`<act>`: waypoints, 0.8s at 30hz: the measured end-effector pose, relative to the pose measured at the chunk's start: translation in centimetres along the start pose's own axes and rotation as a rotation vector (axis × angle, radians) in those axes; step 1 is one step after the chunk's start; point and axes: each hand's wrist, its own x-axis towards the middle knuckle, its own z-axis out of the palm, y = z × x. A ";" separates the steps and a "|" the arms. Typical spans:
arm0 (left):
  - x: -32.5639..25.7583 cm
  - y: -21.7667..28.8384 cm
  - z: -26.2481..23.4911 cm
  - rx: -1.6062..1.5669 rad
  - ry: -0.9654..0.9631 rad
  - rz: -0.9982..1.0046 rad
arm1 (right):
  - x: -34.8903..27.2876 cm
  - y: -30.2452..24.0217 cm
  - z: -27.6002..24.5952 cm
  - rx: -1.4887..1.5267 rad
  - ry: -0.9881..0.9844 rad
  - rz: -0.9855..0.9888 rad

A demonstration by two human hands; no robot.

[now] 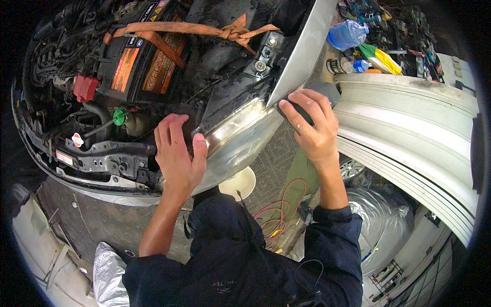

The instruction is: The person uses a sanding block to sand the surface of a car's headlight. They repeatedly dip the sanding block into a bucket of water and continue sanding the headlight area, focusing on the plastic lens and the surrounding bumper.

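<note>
A car's headlight (240,140) with a hazy clear lens sits at the front corner, beside the silver fender (303,53). My left hand (179,156) is at the headlight's inner end, thumb apart from the bent fingers, with nothing seen in it. Whether its fingertips press on the headlight, I cannot tell. My right hand (313,123) is at the outer end, by the fender's tip. Its fingers and thumb grip a dark grey, flat piece (330,93), perhaps a sheet or pad, which shows on both sides of the fingers.
In the open engine bay, a battery (146,56) lies under a knotted orange strap (189,28). Below the headlight stand a cream bucket (239,183) and a coiled red hose (280,210). At right are a white car panel (404,102), a blue jug (348,35) and plastic-wrapped items (381,225).
</note>
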 end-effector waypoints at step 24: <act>0.0 0.2 -0.1 -0.020 0.010 -0.021 | 0.4 -1.5 -0.4 0.042 -0.034 0.082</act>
